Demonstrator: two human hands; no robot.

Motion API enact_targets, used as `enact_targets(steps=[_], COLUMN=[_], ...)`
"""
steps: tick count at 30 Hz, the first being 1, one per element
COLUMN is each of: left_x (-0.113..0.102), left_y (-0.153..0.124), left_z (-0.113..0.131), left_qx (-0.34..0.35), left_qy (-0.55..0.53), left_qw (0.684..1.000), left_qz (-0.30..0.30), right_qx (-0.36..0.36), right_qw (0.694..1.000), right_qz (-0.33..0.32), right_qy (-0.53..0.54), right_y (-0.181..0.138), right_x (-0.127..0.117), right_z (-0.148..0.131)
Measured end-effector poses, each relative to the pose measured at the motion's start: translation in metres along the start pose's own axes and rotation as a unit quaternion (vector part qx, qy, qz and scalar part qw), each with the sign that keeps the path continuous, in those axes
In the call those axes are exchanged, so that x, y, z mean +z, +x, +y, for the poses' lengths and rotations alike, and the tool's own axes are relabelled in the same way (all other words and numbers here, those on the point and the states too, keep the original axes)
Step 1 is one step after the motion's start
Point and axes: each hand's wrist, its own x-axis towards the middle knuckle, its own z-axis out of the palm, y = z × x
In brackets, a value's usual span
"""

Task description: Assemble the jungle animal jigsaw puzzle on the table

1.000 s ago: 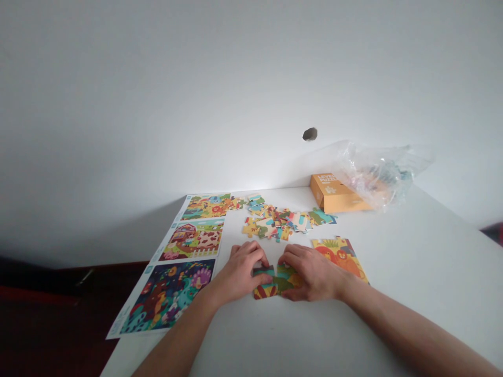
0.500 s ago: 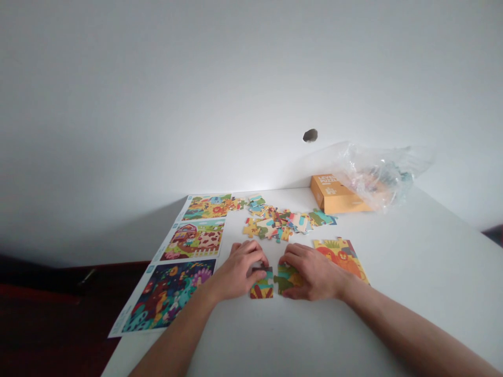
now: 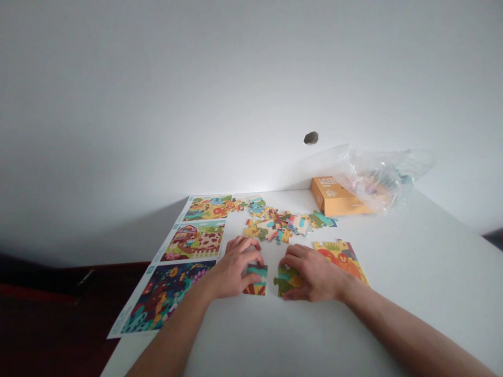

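Observation:
Near the middle of the table, my left hand [image 3: 238, 269] grips a puzzle piece [image 3: 257, 285] with teal, yellow and red-brown shapes, thumb and fingers at its edges. My right hand [image 3: 312, 272] is closed on a green and yellow puzzle piece [image 3: 287, 281], partly hidden under its fingers. A gap of bare table separates the two pieces, which lie flat. Just beyond my right hand is a joined puzzle section [image 3: 341, 255] showing lions, partly covered by my wrist.
Loose puzzle pieces [image 3: 281, 225] are heaped behind my hands. A picture sheet [image 3: 192, 238] with three scenes lies along the left edge. An orange puzzle box [image 3: 338, 198] and a clear plastic bag [image 3: 387, 173] stand at the back right, by the white wall [image 3: 196, 104].
My left hand has drawn its piece a little to the left, widening the gap between the two pieces. My right hand and its piece have stayed nearly still.

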Motion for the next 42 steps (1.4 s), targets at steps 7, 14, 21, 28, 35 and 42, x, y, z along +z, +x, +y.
enact_targets(steps=[7, 14, 21, 28, 35, 42], left_x=[-0.004, -0.007, -0.005, 0.014, 0.028, 0.034], left_y=[-0.001, -0.004, 0.024, 0.053, 0.045, 0.045], left_z=[-0.006, -0.011, -0.011, -0.019, -0.028, -0.036], left_qx=[0.002, 0.007, -0.062, -0.137, -0.137, -0.169], left_qy=[0.016, 0.022, 0.053, 0.093, 0.099, 0.051], left_qw=[1.0, 0.999, 0.981, 0.95, 0.961, 0.954], left_qz=[0.017, 0.036, 0.176, 0.263, 0.219, 0.24], right_qx=[-0.001, -0.018, 0.066, 0.124, 0.137, 0.144], right_qw=[1.0, 1.0, 0.986, 0.96, 0.958, 0.956], right_qz=[-0.002, 0.007, 0.154, 0.247, 0.246, 0.249], right_qy=[-0.006, 0.001, -0.024, -0.051, -0.061, -0.059], right_y=[0.0, 0.0, 0.005, 0.005, 0.006, 0.007], right_x=[0.0, 0.0, 0.01, 0.009, 0.008, 0.009], right_z=[0.002, 0.006, 0.028, 0.042, 0.046, 0.047])
